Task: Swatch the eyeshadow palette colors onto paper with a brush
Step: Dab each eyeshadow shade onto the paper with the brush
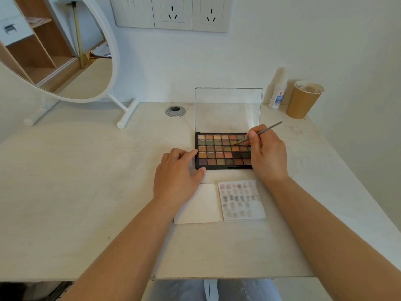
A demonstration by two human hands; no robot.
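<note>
Room: a pale wall with a row of wall sockets (171,13) above a whitish bench (86,192).
Mirror: an oval mirror (54,46) on a white stand sits at the far left of the bench, tilted, reflecting wooden shelving.
Palette: the eyeshadow palette (219,152) lies flat near the middle of the bench, long axis running left to right, black tray with rows of mostly brown, orange and green pans; its clear lid (227,109) stands upright at the far edge.
Brush: the brush (258,133) is slanted, handle pointing up and to the right, tip down and left on a pan in the second row near the palette's right side.
Right hand: the right hand (269,153) pinches the brush, fingers (252,135) curled round the thin handle.
Left hand: the left hand (175,177) rests on the bench, its loosely spread fingertips touching the palette's left edge.
Paper: a small pad of paper (242,199) lies just in front of the palette, its right page covered in rows of faint swatches, its left page blank.
Far right: a white bottle (277,92) with a blue and red label, writing too small to read, stands beside a brown paper cup (302,101).
Bench hole: a round metal cable grommet (175,111) sits left of the lid.
</note>
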